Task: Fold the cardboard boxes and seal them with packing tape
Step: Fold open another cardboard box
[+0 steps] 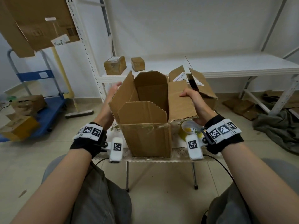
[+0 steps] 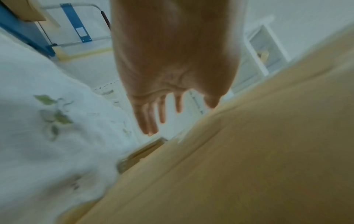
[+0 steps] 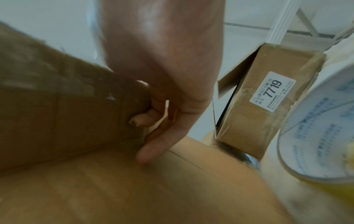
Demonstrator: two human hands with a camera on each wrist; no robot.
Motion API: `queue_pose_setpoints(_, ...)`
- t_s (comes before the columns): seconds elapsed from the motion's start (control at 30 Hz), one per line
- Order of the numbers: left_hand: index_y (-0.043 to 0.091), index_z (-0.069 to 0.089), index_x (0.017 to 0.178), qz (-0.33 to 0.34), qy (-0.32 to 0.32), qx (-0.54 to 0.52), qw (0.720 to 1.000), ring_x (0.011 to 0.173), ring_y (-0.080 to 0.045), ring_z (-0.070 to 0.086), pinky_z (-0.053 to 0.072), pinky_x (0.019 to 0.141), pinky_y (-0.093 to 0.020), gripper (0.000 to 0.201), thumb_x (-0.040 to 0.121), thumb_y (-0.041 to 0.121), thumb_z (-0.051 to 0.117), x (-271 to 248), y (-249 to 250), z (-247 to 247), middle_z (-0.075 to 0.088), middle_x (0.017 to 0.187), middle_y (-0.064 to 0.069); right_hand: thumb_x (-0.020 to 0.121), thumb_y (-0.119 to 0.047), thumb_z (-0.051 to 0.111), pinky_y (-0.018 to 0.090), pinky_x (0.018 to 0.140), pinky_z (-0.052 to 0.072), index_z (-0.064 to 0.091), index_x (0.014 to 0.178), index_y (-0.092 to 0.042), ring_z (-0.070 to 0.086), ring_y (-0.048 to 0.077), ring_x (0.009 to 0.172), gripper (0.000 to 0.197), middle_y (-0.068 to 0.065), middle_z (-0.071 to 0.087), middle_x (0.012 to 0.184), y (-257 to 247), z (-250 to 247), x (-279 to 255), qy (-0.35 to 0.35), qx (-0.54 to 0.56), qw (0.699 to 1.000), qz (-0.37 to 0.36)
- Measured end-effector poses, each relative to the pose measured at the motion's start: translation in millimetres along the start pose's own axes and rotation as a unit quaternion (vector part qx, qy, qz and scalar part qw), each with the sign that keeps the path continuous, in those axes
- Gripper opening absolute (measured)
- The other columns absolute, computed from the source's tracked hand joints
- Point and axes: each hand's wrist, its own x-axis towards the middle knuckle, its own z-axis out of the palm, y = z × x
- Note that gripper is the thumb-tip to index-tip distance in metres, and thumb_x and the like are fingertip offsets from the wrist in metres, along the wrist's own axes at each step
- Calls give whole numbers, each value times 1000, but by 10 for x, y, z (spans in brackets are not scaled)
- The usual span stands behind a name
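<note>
An open brown cardboard box (image 1: 146, 139) stands on the small cloth-covered table (image 1: 178, 153), all of its top flaps raised or spread. My right hand (image 1: 191, 98) grips the outer edge of the right flap (image 1: 181, 101), thumb on top and fingers (image 3: 141, 119) curled under it. My left hand (image 1: 113, 90) is beside the left flap (image 1: 123, 94), its straight, spread fingers (image 2: 151, 119) apart from the cardboard in the left wrist view. A roll of packing tape (image 1: 190, 129) lies on the table just right of the box, under my right wrist.
Behind the box sits another open, labelled box (image 1: 202, 88). Two small sealed boxes (image 1: 115, 65) stand on the white shelf (image 1: 234, 65). A blue trolley (image 1: 48, 113) with boxes is at the left; flattened cardboard (image 1: 239, 105) and grey cloth (image 1: 278, 125) lie on the floor right.
</note>
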Motion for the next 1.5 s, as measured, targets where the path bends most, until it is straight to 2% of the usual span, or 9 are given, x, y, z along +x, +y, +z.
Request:
queue_pose_setpoints(0.07,30,57,131,92,-24,-23,995,131,-11,49,45,104,-36,43,103,51,32,62,138,-114,54,140,13,78,-35,57,31,65,44,52,102,-13,58,21,75,33,8,57,88,-1,-12,-22,8,-6,1000,4)
queue_pose_setpoints(0.17,23,67,113,177,-135,9,975,146,-11,32,22,119,-44,49,96,51,31,69,306,-216,42,154,11,92,-26,49,30,63,43,51,100,-11,57,20,69,17,7,56,82,-24,-48,-39,26,-16,999,20)
queue_pose_setpoints(0.33,18,75,80,184,-134,180,957,129,-2,51,26,118,-52,41,83,55,58,114,305,-271,73,115,6,90,-15,50,28,62,48,53,99,-14,59,21,68,9,6,58,79,-171,-31,-130,68,-83,993,57)
queue_pose_setpoints(0.5,25,73,111,82,-235,254,935,122,-12,59,24,119,-51,78,68,88,55,147,329,-625,71,119,6,69,-17,59,43,89,51,53,124,-8,58,30,93,56,15,58,106,-226,-43,-121,102,-155,981,53)
queue_pose_setpoints(0.73,31,40,145,4,-295,461,837,125,-16,50,38,110,-40,120,45,91,70,101,585,-288,51,138,6,88,-9,52,41,79,49,44,142,-16,57,31,92,56,19,63,109,-145,42,-82,120,-160,979,36)
queue_pose_setpoints(0.93,35,-8,158,7,-236,609,757,152,-35,8,19,119,-63,154,39,82,78,288,397,34,4,167,-3,100,-21,54,35,72,53,33,146,-20,62,25,93,50,13,60,120,-82,-87,-97,95,-212,972,42)
queue_pose_setpoints(1.17,26,-28,153,52,-256,539,801,153,-25,-12,5,122,-43,163,45,65,87,423,324,195,-33,161,-2,101,-17,58,19,44,50,17,159,-26,64,18,81,71,0,55,103,-94,-99,-143,72,-217,973,-21)
queue_pose_setpoints(1.4,35,-20,154,69,-233,467,850,153,-29,6,14,123,-53,159,44,69,89,517,149,158,3,167,-8,98,-7,61,21,56,53,9,161,-29,65,15,88,84,7,50,141,-109,-93,-39,64,-210,974,-61)
queue_pose_setpoints(1.5,38,14,157,88,-277,550,783,148,-26,16,14,121,-54,142,37,95,62,480,133,154,19,161,2,97,-16,64,23,70,53,4,160,-33,64,21,109,89,9,46,150,-107,-70,-9,66,-188,975,-97)
